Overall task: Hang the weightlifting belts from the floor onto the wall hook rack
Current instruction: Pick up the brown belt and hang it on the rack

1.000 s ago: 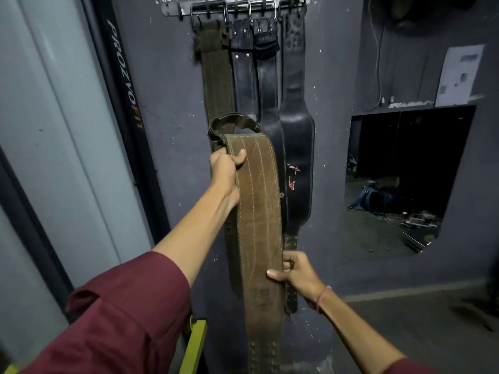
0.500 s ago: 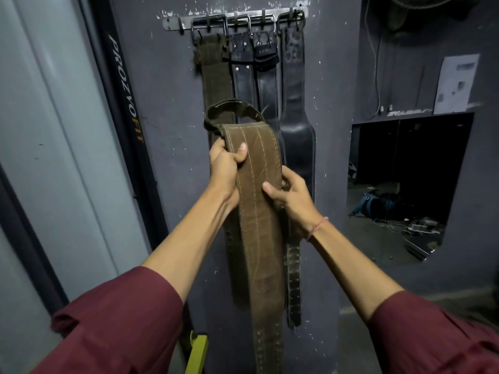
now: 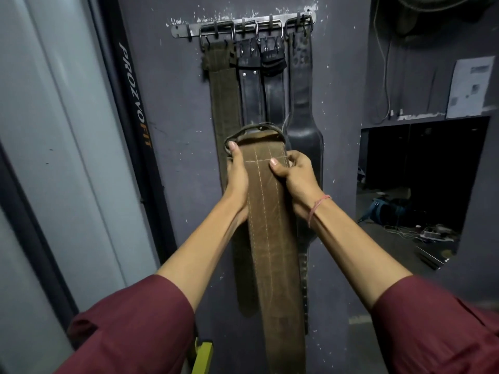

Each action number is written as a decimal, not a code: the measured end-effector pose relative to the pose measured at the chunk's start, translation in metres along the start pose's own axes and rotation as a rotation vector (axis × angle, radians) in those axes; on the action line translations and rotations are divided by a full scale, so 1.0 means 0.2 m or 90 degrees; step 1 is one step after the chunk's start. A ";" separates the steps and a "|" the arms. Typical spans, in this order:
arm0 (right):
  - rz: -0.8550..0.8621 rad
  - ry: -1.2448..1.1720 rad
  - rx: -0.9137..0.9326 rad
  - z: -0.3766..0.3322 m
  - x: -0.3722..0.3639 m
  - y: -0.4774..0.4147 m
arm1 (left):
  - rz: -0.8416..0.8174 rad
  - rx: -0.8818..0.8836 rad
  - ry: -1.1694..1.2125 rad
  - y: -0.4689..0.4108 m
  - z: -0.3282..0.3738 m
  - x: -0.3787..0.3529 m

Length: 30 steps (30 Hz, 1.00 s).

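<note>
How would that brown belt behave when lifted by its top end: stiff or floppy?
Probably semi-stiff: the brown belt hangs as a flat, broad strap below both hands without crumpling. Likely fairly heavy for its size, since it looks thick. Its matte, suede-like face should not slip in the left hand or right hand.

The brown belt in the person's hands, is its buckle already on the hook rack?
No, the brown belt is held by both hands with its buckle well below the hook rack.
</note>
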State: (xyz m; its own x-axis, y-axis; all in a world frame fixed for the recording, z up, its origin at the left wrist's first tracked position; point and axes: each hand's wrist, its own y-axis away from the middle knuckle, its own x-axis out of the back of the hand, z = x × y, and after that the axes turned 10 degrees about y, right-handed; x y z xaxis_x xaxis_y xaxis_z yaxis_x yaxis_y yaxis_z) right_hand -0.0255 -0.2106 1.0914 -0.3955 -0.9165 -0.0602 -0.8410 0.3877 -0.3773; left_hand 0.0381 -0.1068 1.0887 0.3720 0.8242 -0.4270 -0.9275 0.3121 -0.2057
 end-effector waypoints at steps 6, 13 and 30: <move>-0.052 0.016 0.045 0.13 0.04 0.05 | 0.006 -0.034 0.076 0.02 0.07 0.02; -0.078 0.048 0.053 0.18 0.00 0.07 | 0.107 -0.081 0.101 0.00 0.04 0.06; 0.116 0.091 0.055 0.20 -0.19 -0.23 | 0.054 -0.181 -0.017 -0.20 0.02 0.18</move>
State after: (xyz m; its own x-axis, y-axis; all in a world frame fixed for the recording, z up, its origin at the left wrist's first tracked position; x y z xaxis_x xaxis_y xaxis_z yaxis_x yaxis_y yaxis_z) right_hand 0.0422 -0.1977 1.0735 -0.5917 -0.8062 -0.0049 -0.7186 0.5302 -0.4500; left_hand 0.0876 -0.0879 1.0856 0.2896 0.8552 -0.4299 -0.9060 0.1001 -0.4113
